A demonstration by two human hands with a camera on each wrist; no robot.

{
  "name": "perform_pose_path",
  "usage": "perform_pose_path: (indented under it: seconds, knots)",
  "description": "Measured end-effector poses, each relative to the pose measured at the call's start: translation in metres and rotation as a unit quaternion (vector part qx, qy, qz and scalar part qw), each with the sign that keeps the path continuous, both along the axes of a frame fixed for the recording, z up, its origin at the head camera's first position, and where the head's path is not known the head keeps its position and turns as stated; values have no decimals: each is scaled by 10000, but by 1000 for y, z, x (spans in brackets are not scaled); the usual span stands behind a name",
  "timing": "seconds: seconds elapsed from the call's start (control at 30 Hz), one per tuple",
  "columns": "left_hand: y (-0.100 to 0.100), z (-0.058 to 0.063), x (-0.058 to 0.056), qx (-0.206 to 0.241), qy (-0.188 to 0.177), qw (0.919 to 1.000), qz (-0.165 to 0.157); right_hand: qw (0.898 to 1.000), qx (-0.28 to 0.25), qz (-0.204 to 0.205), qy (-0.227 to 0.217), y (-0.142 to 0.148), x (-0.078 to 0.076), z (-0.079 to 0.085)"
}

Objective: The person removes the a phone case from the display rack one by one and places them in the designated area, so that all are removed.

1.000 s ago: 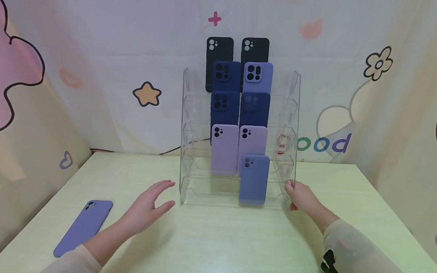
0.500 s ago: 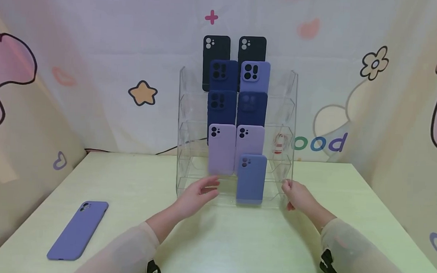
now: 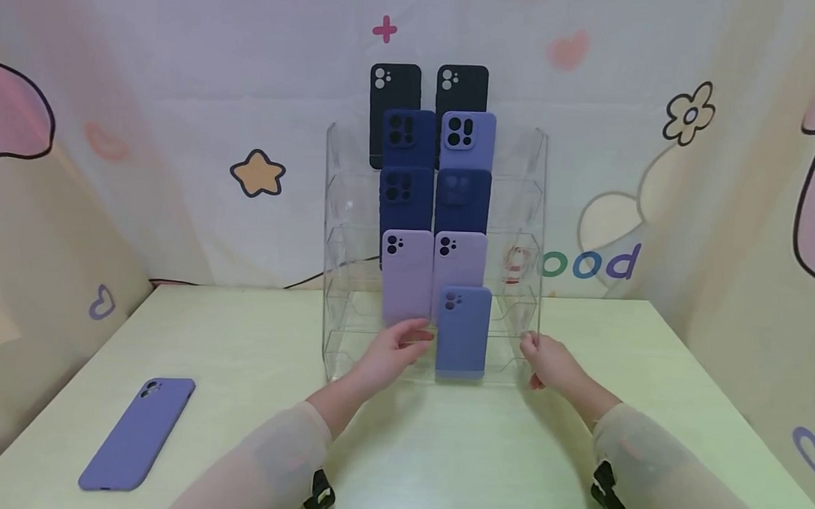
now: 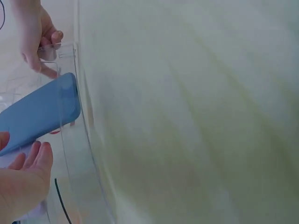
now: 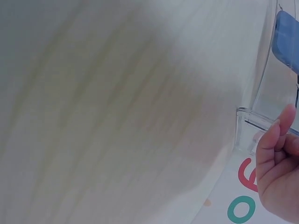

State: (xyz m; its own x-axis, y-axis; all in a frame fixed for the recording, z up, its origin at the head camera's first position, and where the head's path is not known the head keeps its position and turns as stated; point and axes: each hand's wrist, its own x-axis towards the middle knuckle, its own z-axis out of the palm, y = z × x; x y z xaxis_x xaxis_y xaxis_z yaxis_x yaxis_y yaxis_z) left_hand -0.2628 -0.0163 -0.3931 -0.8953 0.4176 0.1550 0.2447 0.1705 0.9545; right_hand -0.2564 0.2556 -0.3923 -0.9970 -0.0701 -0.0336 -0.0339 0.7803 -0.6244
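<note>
In the head view a clear acrylic stand (image 3: 333,207) holds phone cases in stepped tiers. On its lowest tier, right of centre, stands a blue phone case (image 3: 462,331). My left hand (image 3: 390,355) reaches over the front of that tier, fingertips close to this case's left edge, fingers relaxed and gripping nothing. Above those fingers is a light purple case (image 3: 407,273), with a second light purple case (image 3: 461,260) beside it, partly behind the blue one. My right hand (image 3: 553,362) grips the stand's lower right side; the right wrist view shows its curled fingers (image 5: 268,151) at the clear panel.
A purple-blue phone case (image 3: 138,434) lies flat on the table (image 3: 440,465) at the left. Higher tiers bear dark blue cases (image 3: 405,202), a violet case (image 3: 468,152) and black cases (image 3: 394,89). A patterned curtain (image 3: 202,150) hangs behind.
My left hand has moved right and forward from left of the stand to its bottom tier, beside the blue case. The right hand keeps its grip. The head view has shifted slightly.
</note>
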Motion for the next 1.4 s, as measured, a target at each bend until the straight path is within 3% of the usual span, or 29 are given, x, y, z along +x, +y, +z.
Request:
perform_pose_path:
  seconds: [0.17, 0.37, 0.6, 0.83, 1.03, 1.2, 1.4]
  knots:
    - [16, -11, -4, 121, 228, 9988, 417, 10000, -22, 63, 12, -3, 0, 0]
    - [27, -7, -5, -210, 374, 9955, 844, 9999, -94, 92, 24, -2, 0, 2]
    - [24, -2, -6, -469, 341, 9958, 703, 9996, -212, 182, 89, -3, -1, 1]
    - [16, 3, -2, -96, 534, 9966, 623, 9996, -217, 103, 112, -2, 2, 1]
    - [7, 12, 4, 398, 285, 9959, 756, 9996, -245, 138, 34, -2, 0, 3]
    - [-3, 14, 11, 872, -223, 9937, 662, 9997, -247, 89, 7, -1, -2, 3]
    - [-18, 12, 21, 945, -772, 9914, 481, 9998, -191, 79, -71, 0, -2, -1]
